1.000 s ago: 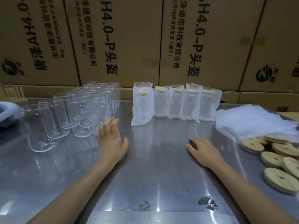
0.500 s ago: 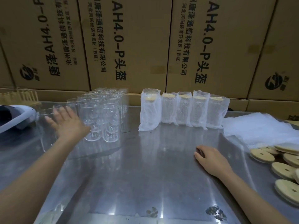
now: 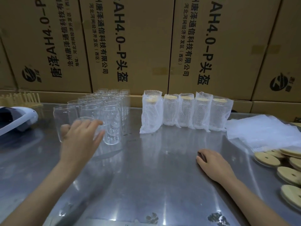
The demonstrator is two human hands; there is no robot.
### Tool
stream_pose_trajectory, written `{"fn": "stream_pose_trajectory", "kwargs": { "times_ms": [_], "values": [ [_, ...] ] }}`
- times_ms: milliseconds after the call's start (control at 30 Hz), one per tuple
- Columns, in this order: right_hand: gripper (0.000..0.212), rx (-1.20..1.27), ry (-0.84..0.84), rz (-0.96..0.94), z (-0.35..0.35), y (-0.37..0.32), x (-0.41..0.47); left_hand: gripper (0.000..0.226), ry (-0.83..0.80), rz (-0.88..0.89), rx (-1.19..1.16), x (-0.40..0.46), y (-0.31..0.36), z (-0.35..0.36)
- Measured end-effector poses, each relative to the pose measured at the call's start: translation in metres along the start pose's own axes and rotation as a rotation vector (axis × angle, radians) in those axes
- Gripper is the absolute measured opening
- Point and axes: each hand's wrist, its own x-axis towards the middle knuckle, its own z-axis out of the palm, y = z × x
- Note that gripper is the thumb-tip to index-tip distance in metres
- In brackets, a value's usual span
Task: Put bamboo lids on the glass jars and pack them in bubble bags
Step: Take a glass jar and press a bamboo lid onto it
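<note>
Your left hand (image 3: 79,141) is on a glass jar (image 3: 88,128) at the front of the jar cluster (image 3: 104,105). The fingers (image 3: 91,123) curl over the jar's rim and near side, and the thumb (image 3: 65,128) sits on the left of it, seen through another jar. The frame is blurred there, so I can't tell how firm the hold is or whether the jar is off the table (image 3: 146,176).

The rest of the clear jars stand upright in rows just beyond and to the right of your left fingertips, packed close, none with lids.

Your right hand (image 3: 213,163) lies palm down on the table. Its fingers are loosely curled under, with the knuckles toward the middle, and it holds nothing.

Straight past your right fingers, at the back of the table, five packed jars (image 3: 185,111) stand upright in a row. Each is in a bubble bag with a bamboo lid showing at the top. The leftmost bag (image 3: 150,111) is taller and looser than the others.

To the right of your right hand is a pile of loose bamboo lids (image 3: 267,159), flat discs each with a small hole, some overlapping. Just behind the lids sits a stack of flat empty bubble bags (image 3: 262,131).

Far left of your left hand is a white and dark device (image 3: 17,118) on the table edge, and behind it a wooden rack (image 3: 21,98) with upright pegs.

Cardboard boxes (image 3: 130,46) with printed text form the wall behind the table.
</note>
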Motion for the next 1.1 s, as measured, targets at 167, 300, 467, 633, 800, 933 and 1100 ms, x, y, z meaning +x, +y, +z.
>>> {"fn": "stream_pose_trajectory", "kwargs": {
  "times_ms": [167,300,467,633,800,933,1100],
  "values": [
    [0.038,0.246,-0.021,-0.104,-0.002,-0.022,-0.011,0.021,0.140,0.123,-0.435,-0.001,0.070,-0.024],
    [0.048,0.643,-0.117,-0.211,-0.008,-0.047,-0.027,0.018,0.090,-0.006,-0.818,-0.004,0.125,-0.013],
    [0.072,0.792,-0.131,-0.304,-0.008,-0.053,-0.040,0.019,0.078,-0.040,-1.055,0.000,0.187,0.007],
    [0.073,0.773,0.019,-0.202,-0.010,-0.049,-0.034,0.077,-0.083,-0.189,-1.359,-0.002,0.221,0.029],
    [0.067,0.990,-0.022,-0.141,-0.006,-0.038,-0.020,0.093,-0.632,-0.300,-1.500,-0.016,0.219,0.069],
    [0.077,0.893,-0.150,-0.155,-0.010,-0.030,-0.016,0.069,-0.828,-0.338,-1.558,-0.022,0.205,0.084],
    [0.072,0.673,-0.184,-0.155,-0.017,-0.016,-0.014,0.060,-0.852,-0.333,-1.554,-0.022,0.195,0.086]
  ]
}}
